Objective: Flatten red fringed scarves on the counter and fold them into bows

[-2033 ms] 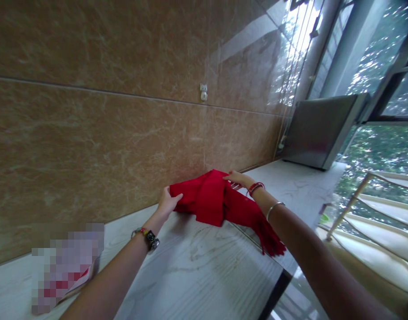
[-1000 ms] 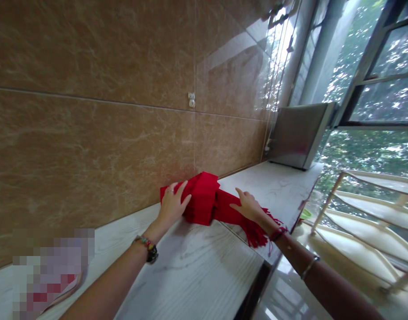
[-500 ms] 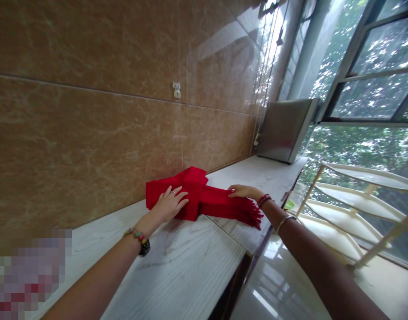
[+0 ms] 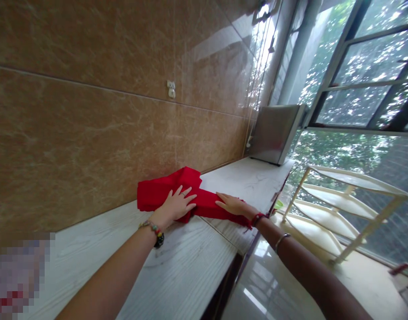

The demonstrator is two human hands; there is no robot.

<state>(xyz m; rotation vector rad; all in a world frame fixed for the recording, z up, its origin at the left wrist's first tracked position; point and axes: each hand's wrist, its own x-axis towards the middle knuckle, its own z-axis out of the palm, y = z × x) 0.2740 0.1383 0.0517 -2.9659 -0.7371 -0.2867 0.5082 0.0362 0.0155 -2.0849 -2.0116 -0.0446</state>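
One red scarf on white table, against tiled wall. Two hands: left hand flat on folded part, fingers spread; right hand on long end, fingers slightly apart. One grey box-shaped appliance, one rack, four shelves.
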